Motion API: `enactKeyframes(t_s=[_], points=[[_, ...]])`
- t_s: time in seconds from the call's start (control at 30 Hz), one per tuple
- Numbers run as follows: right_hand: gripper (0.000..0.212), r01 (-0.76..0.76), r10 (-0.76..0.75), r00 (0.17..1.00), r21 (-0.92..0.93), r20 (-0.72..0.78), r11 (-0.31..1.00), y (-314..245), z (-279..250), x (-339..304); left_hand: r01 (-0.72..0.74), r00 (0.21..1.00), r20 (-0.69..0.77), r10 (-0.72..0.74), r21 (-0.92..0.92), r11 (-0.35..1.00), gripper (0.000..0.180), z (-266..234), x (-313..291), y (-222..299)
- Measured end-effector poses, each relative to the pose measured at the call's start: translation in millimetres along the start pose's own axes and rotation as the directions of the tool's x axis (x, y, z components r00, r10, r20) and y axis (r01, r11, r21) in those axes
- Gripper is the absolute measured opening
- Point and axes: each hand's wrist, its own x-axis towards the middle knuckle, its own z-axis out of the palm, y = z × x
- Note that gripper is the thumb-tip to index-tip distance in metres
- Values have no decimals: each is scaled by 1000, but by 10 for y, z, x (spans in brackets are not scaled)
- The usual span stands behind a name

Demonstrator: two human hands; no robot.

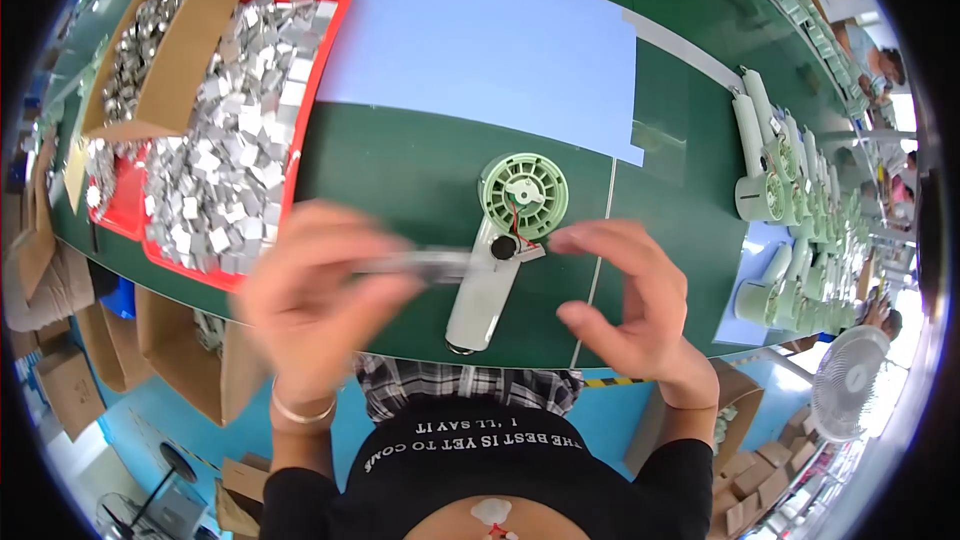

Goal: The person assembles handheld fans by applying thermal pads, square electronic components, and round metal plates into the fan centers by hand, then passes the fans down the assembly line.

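A pale green hair-dryer half shell lies open side up on the green table, its round fan housing away from me and its handle pointing toward me. My left hand is blurred with motion and grips a slim grey tool whose tip reaches the black part at the shell's neck. My right hand hovers just right of the shell, fingers curled and apart, its fingertips near the neck and holding nothing I can make out.
A red bin of several small silver metal pieces stands at the left, with a cardboard box of similar parts resting on it. A light blue sheet lies beyond the shell. A row of assembled pale green dryers lines the right. Cardboard boxes sit below the table edge.
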Motion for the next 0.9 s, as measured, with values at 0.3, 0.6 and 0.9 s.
enactKeyframes(t_s=[0.3,0.6,0.9], points=[[24,-346,431,856,303,-285,888,48,-44,351,-340,930,256,263,328,881,33,327,261,-409],[18,-279,259,954,-137,-150,950,230,24,389,-602,796,419,436,622,501,34,389,51,-647],[23,-291,270,949,-125,-162,949,252,46,383,-584,811,376,447,546,601,36,418,31,-752]])
